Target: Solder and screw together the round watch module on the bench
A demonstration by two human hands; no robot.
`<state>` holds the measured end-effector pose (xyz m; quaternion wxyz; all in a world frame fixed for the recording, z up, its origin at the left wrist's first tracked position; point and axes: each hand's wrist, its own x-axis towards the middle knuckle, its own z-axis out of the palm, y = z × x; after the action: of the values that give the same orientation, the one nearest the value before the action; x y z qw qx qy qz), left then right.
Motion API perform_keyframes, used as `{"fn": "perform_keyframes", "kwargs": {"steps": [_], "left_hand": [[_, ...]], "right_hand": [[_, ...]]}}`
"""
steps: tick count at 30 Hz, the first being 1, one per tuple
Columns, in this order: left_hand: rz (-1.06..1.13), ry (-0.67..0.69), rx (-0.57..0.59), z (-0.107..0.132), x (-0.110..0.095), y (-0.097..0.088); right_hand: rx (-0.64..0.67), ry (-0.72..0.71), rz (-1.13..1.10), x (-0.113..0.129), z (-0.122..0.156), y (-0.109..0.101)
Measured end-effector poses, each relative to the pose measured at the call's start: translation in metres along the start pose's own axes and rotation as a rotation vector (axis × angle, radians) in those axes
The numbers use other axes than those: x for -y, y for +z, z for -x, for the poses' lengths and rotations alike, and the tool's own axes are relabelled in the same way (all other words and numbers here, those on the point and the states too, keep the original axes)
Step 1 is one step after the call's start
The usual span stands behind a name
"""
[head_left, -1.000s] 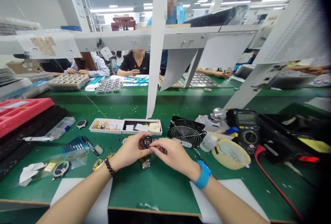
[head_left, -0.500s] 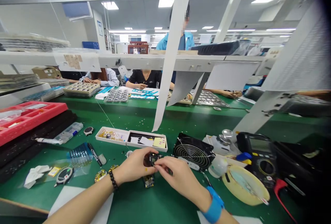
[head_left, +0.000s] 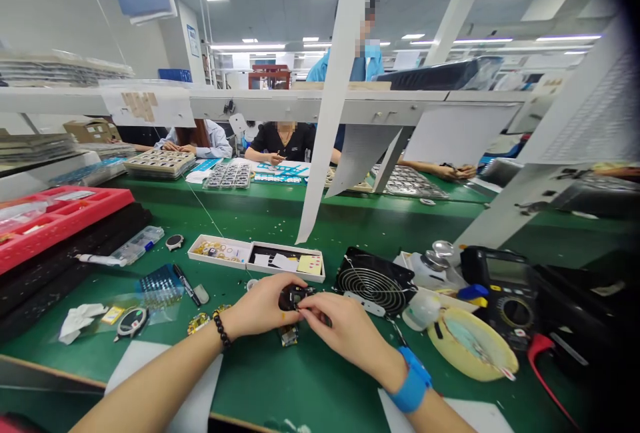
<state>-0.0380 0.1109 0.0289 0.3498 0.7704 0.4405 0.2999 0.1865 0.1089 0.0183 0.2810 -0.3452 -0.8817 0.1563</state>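
Black electronic part (head_left: 293, 297), mostly hidden by fingers, is pinched between the curled left hand (head_left: 259, 307) and right hand (head_left: 346, 333); a caged cooling fan (head_left: 375, 281) sits at two o'clock, a white parts box (head_left: 255, 258) at eleven.

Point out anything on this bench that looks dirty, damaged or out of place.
The round cream-rimmed dish at the right, beside the multimeter, stands out: its inside is streaked with a pale blue-green film, so it looks soiled.
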Motion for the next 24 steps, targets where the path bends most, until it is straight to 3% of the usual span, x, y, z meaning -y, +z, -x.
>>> {"fn": "perform_keyframes", "kwargs": {"steps": [15, 24], "left_hand": [[-0.149, 0.124, 0.031, -0.0012, 0.0002, -0.0008], [-0.142, 0.121, 0.13, -0.0025, 0.0067, 0.0015]], "right_hand": [[0.081, 0.034, 0.008, -0.0043, 0.0025, 0.0005], [0.176, -0.026, 0.047, -0.0047, 0.0014, -0.0056]]}}
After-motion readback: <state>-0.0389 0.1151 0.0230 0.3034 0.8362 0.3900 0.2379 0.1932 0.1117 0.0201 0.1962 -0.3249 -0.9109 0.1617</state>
